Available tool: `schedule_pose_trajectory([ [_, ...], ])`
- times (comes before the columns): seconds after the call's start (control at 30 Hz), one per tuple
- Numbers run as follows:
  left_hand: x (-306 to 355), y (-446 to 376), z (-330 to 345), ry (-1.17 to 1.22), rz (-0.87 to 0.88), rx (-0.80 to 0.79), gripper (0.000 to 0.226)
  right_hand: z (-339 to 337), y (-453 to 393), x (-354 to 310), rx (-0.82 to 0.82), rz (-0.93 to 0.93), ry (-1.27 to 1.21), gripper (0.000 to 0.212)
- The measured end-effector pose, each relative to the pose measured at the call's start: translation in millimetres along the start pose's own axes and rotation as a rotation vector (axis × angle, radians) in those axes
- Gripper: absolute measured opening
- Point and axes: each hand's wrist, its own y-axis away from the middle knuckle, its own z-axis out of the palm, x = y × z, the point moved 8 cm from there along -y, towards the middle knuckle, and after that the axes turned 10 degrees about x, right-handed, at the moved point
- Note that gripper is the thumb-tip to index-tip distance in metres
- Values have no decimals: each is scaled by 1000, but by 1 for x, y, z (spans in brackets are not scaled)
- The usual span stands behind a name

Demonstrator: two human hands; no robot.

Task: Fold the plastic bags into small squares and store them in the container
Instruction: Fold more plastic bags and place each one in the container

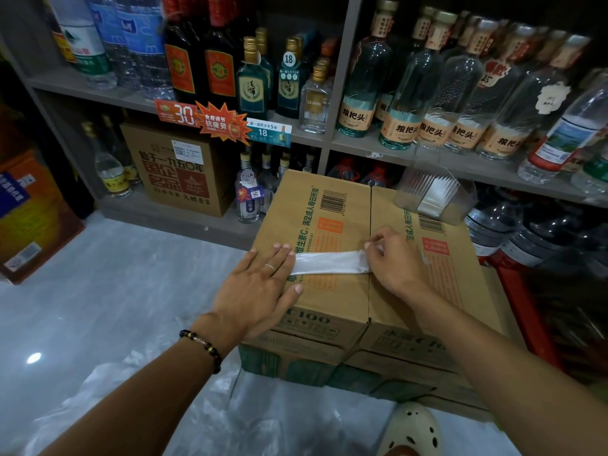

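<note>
The left hand [260, 284] presses flat on 1 end of a folded plastic bag [329, 263] atop a cardboard box [329, 311]; the right hand [394, 261] pinches the other end. A clear container [434, 199] sits behind, loose bags [197, 406] on the floor.

two hands [260, 284], one folded bag [329, 263], one container [434, 195]

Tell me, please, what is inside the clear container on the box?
The clear container holds a row of folded plastic bags standing on edge. Its far side is blurred, so their number cannot be told.
</note>
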Motion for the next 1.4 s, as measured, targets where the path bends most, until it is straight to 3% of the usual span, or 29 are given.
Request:
schedule_pose_trajectory([
  [0.1, 0, 0, 1, 1, -10, 9, 82, -14, 15, -30, 139, -314, 132, 27],
  [0.13, 0, 0, 1, 7, -12, 15, 81, -8, 27, -47, 66, -424, 131, 34],
  [0.23, -1, 1, 4, 12, -9, 19, 79, 35, 72, -80, -362, -618, 158, 70],
  [0.33, -2, 2, 2, 2, -9, 42, 73, 60, 87, -78, -564, -646, 220, 90],
  [0.57, -3, 2, 3, 5, -22, 45, 74, 47, 67, -37, -609, -638, 360, 78],
  [0.87, 0, 2, 2, 6, -20, -3, 87, 22, 41, 21, -558, -473, 406, 84],
  [1.0, 4, 6, -12, -93, 42, 28, 90, 4, 37, 16, -334, -443, 498, 85],
  [1.13, 7, 10, -26, -158, 167, 166, 55, -11, 59, -33, -177, -563, 252, 57],
  [1.3, 9, 15, -34, -38, 192, 133, 24, 1, 80, -56, -149, -596, 122, 32],
  [1.4, 2, 17, -36, 187, 75, 97, 45, 4, 81, -62, -94, -607, 54, 30],
])
